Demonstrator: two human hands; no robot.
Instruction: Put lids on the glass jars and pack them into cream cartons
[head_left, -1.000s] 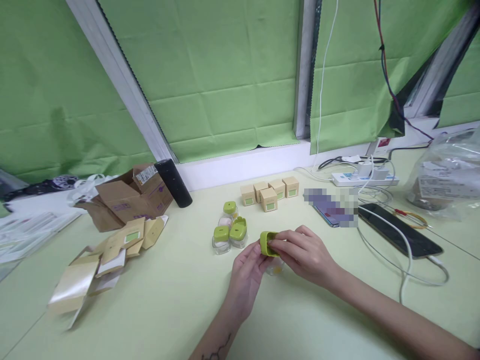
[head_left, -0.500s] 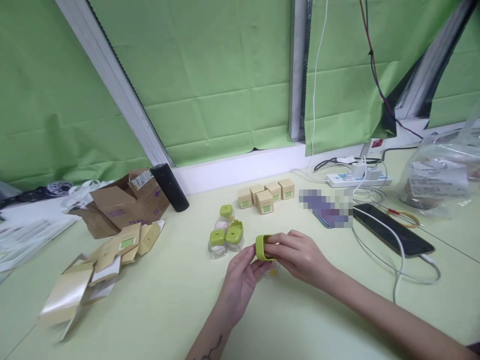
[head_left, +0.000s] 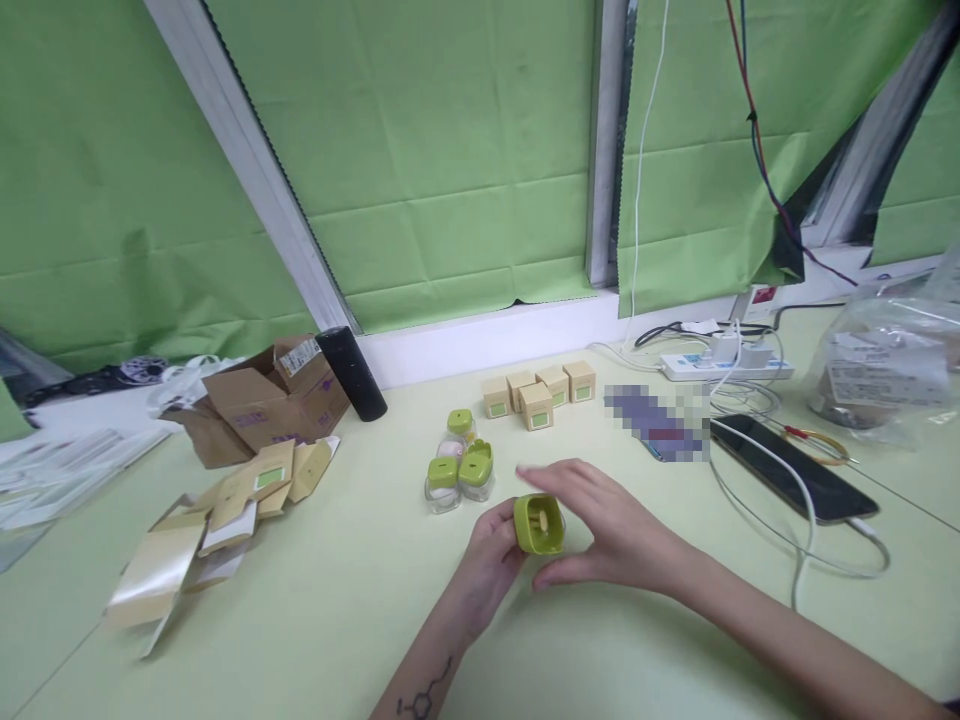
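My left hand (head_left: 487, 570) is closed on a square green plastic lid (head_left: 529, 538). Its hollow inside faces me, with a small pale yellow piece in the middle. Some clear plastic shows at the lid's right edge, but whether it is a jar behind it I cannot tell. My right hand (head_left: 615, 525) is just to the right, thumb and fingers spread apart, holding nothing. Beyond the hands stand several small clear jars (head_left: 444, 498) with green lids (head_left: 476, 465); a pinkish item (head_left: 451, 449) sits among them.
Several small tan boxes (head_left: 537, 408) stand near the wall. At left lie flattened cardboard packaging (head_left: 225, 510), an open brown carton (head_left: 262, 405) and a black cylinder (head_left: 352, 373). On the right are a phone (head_left: 795, 468), white cables (head_left: 806, 510), a power strip (head_left: 690, 367) and a plastic bag (head_left: 885, 360).
My right hand has let go of the green lid and opened beside it. The lid has turned in my left hand so its hollow inside faces me.
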